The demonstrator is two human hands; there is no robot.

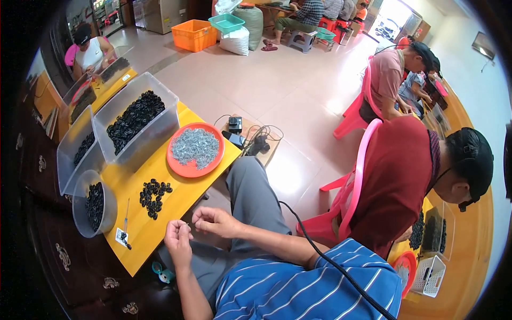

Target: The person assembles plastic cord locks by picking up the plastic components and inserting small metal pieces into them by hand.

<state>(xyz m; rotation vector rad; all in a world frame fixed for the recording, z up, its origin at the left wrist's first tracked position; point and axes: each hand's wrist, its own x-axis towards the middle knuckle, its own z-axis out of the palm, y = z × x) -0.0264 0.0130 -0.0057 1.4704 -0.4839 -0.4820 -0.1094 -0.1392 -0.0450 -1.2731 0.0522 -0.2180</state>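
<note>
My left hand point(179, 239) is held over my lap at the near edge of the yellow table point(136, 257), fingers curled and pressed together. Close beside it, my right hand point(217, 222) has its fingers bent in toward the thumb. Whatever they pinch, if anything, is too small to make out. On the tabletop just beyond lies a loose pile of small black plastic parts point(154, 197). Farther off, an orange-red plate point(169, 158) holds many thin silvery metal pieces point(196, 146). A thin screwdriver-like tool point(127, 218) lies left of the pile, by a small white card point(120, 234) with a few black parts.
Clear plastic bins point(136, 154) and a round tub point(80, 224) with black parts line the table's left side. Below the table edge is a teal object point(162, 273). Cables and adapters point(258, 141) sit on a board beyond my knee. A co-worker in dark red point(394, 176) sits to the right.
</note>
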